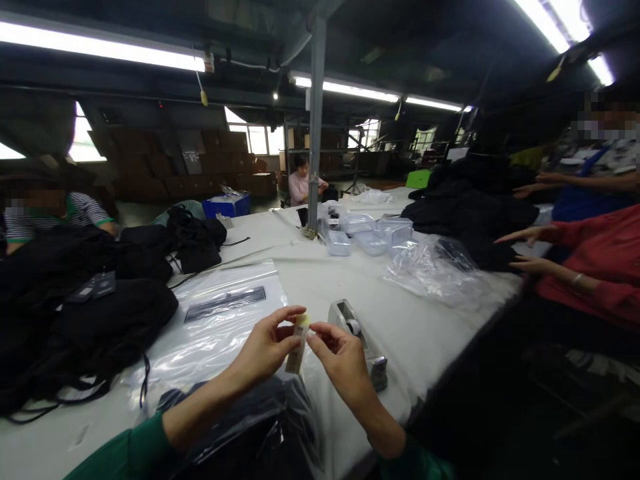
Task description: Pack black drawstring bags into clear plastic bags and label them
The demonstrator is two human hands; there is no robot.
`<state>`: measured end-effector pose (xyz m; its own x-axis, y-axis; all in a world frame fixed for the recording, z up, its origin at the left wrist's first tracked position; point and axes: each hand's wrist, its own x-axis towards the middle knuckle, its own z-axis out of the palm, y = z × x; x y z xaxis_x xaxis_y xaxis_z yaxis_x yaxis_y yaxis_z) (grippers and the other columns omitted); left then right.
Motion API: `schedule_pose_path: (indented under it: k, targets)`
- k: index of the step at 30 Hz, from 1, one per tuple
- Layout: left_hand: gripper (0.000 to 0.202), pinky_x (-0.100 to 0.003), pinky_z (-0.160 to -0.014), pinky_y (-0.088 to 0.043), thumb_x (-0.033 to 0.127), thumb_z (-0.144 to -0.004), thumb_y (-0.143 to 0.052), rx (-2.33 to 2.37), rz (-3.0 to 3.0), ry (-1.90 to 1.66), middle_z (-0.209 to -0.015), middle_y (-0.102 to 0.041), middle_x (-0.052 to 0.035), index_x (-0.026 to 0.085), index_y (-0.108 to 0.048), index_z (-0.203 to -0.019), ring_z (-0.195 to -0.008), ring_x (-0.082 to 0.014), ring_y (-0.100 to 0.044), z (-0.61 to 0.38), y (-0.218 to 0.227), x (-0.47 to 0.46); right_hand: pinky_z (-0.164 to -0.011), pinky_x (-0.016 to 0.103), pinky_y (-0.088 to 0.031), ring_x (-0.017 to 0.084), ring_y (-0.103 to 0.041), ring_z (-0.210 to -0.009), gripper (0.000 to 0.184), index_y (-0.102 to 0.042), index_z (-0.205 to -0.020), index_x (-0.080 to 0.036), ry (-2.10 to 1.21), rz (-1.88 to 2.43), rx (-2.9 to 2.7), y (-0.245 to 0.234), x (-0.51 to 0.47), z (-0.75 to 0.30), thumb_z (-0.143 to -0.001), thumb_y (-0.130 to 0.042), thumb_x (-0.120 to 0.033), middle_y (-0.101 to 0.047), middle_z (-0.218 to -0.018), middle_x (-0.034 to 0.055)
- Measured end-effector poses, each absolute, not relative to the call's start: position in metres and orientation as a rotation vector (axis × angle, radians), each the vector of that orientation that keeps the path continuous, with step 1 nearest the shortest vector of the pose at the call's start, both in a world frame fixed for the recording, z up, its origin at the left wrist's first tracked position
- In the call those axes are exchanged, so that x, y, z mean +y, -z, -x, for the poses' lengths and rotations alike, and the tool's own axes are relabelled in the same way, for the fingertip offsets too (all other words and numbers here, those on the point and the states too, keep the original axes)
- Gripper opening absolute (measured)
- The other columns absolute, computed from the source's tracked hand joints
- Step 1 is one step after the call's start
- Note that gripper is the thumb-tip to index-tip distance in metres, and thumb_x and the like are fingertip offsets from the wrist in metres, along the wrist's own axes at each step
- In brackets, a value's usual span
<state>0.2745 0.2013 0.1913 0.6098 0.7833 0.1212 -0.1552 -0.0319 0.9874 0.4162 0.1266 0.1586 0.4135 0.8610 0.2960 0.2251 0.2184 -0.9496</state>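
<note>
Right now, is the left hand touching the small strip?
Touching. The head view shows the left hand pinching the small strip, its thumb lying across the front.

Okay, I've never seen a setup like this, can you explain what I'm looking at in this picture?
There's no machine here, just a person's two bare hands, seen by a camera worn on that person's head, looking forward and down. The left hand pinches a small strip with a yellowish end; the right hand's fingertips are at its upper edge. On the white table are a tape dispenser beside the right hand, clear plastic bags, clear boxes farther back, and black fabric items at left. Other people are around the table.
</note>
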Motion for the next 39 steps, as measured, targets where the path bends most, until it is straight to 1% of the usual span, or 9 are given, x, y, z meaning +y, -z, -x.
schedule_pose_path:
  k: [8, 13, 16, 18, 21, 26, 31, 35, 39]
  targets:
    - [0.034, -0.029, -0.074, -0.052, 0.028, -0.072, -0.076, 0.628, -1.580, -0.732, -0.087, -0.070, -0.0065, 0.013, -0.065, -0.101, -0.082, -0.0210, -0.068, -0.291, -0.179, 0.223, -0.072, 0.031, -0.052, 0.021, -0.066, -0.077, 0.025, -0.071, -0.089, -0.014, -0.669, 1.210, -1.003, -0.146, 0.137, -0.432, -0.079, -0.071, -0.038, -0.072, -0.083, 0.0074]
    - [0.021, -0.026, -0.066, -0.050, 0.031, -0.076, -0.073, 0.602, -1.684, -0.722, -0.081, -0.065, -0.0028, 0.014, -0.064, -0.084, -0.071, -0.0168, -0.066, -0.300, -0.173, 0.229, -0.068, 0.029, -0.050, 0.019, -0.064, -0.074, 0.019, -0.070, -0.082, -0.015, -0.667, 1.167, -0.973, -0.138, 0.142, -0.438, -0.080, -0.071, -0.034, -0.070, -0.078, 0.0056]
    - [0.023, -0.021, -0.052, -0.045, 0.036, -0.080, -0.068, 0.660, -1.754, -0.687, -0.071, -0.061, -0.0002, 0.014, -0.063, -0.080, -0.056, -0.0112, -0.058, -0.306, -0.172, 0.230, -0.070, 0.028, -0.051, 0.018, -0.064, -0.074, 0.020, -0.068, -0.084, -0.015, -0.701, 1.113, -0.934, -0.132, 0.147, -0.441, -0.082, -0.071, -0.035, -0.070, -0.080, 0.0055]
    - [0.028, -0.019, -0.045, -0.039, 0.041, -0.085, -0.062, 0.719, -1.811, -0.638, -0.059, -0.058, 0.0016, 0.014, -0.061, -0.078, -0.048, -0.0097, -0.053, -0.308, -0.172, 0.229, -0.069, 0.027, -0.051, 0.017, -0.063, -0.072, 0.024, -0.067, -0.093, -0.016, -0.699, 1.087, -0.877, -0.130, 0.150, -0.443, -0.081, -0.073, -0.035, -0.069, -0.078, 0.0035]
    - [0.035, -0.019, -0.047, -0.039, 0.044, -0.090, -0.053, 0.710, -1.898, -0.636, -0.054, -0.057, 0.0018, 0.016, -0.057, -0.071, -0.047, -0.0098, -0.053, -0.310, -0.171, 0.230, -0.068, 0.027, -0.051, 0.015, -0.062, -0.068, 0.036, -0.064, -0.108, -0.016, -0.703, 1.061, -0.837, -0.128, 0.153, -0.446, -0.079, -0.075, -0.035, -0.066, -0.073, 0.0000]
    - [0.037, -0.021, -0.052, -0.042, 0.045, -0.094, -0.048, 0.656, -1.961, -0.623, -0.056, -0.057, 0.0014, 0.016, -0.055, -0.071, -0.050, -0.0103, -0.054, -0.311, -0.166, 0.234, -0.075, 0.029, -0.052, 0.019, -0.066, -0.079, 0.020, -0.070, -0.092, -0.017, -0.729, 1.030, -0.940, -0.128, 0.157, -0.453, -0.082, -0.072, -0.034, -0.071, -0.085, 0.0050]
    - [0.030, -0.020, -0.055, -0.042, 0.044, -0.083, -0.066, 0.556, -1.770, -0.514, -0.069, -0.061, 0.0003, 0.014, -0.063, -0.087, -0.058, -0.0103, -0.054, -0.314, -0.159, 0.241, -0.073, 0.031, -0.051, 0.020, -0.065, -0.077, 0.013, -0.070, -0.087, -0.018, -0.649, 1.120, -0.956, -0.128, 0.162, -0.459, -0.083, -0.069, -0.030, -0.070, -0.081, 0.0047]
    - [0.038, -0.019, -0.043, -0.030, 0.048, -0.077, -0.070, 0.624, -1.559, -0.463, -0.049, -0.047, 0.0055, 0.015, -0.055, -0.066, -0.043, -0.0062, -0.039, -0.326, -0.154, 0.245, -0.077, 0.033, -0.049, 0.020, -0.062, -0.083, 0.006, -0.071, -0.083, -0.020, -0.393, 1.149, -0.985, -0.129, 0.162, -0.461, -0.082, -0.069, -0.026, -0.064, -0.086, 0.0040]
    - [0.041, -0.019, -0.040, -0.027, 0.048, -0.069, -0.076, 0.613, -1.339, -0.400, -0.045, -0.044, 0.0066, 0.016, -0.052, -0.062, -0.039, -0.0055, -0.035, -0.346, -0.153, 0.245, -0.086, 0.036, -0.045, 0.021, -0.057, -0.094, 0.004, -0.071, -0.081, -0.023, -0.216, 1.108, -0.905, -0.127, 0.161, -0.468, -0.081, -0.069, -0.026, -0.060, -0.096, 0.0040]
